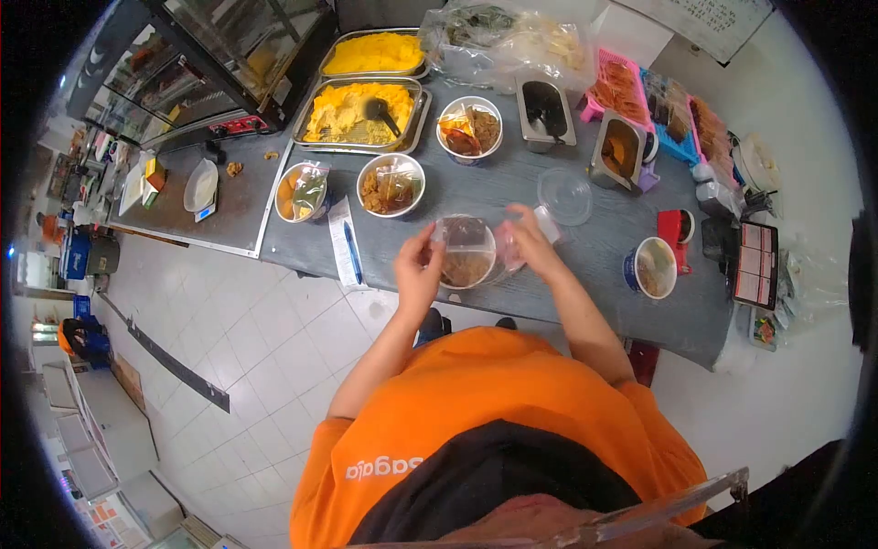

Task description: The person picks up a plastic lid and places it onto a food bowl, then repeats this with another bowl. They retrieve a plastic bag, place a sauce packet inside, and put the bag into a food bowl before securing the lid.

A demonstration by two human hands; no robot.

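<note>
At the counter's [594, 247] near edge, one bowl [465, 254] clamped between left hand [419, 267] and right hand [533, 242]. Behind: four other bowls [390, 183], two yellow trays [361, 114], one clear lid [565, 195]. Bare room rightward.

Single view: head-worn camera with fisheye lens, black vignette ringing frame. Lens sits high above wearer, facing forward and steeply down. Wearer's own orange shirt [494, 403] fills lower frame, nearest to lens. At centre, close and within reach: left hand [416, 267], right hand [535, 242], bagged food bowl [465, 256]. Grey counter [585, 247] spans upper half, edges bowed by lens. White tiled floor [247, 339] falls away at left, glass display case [229, 55] farthest, upper left.
</note>
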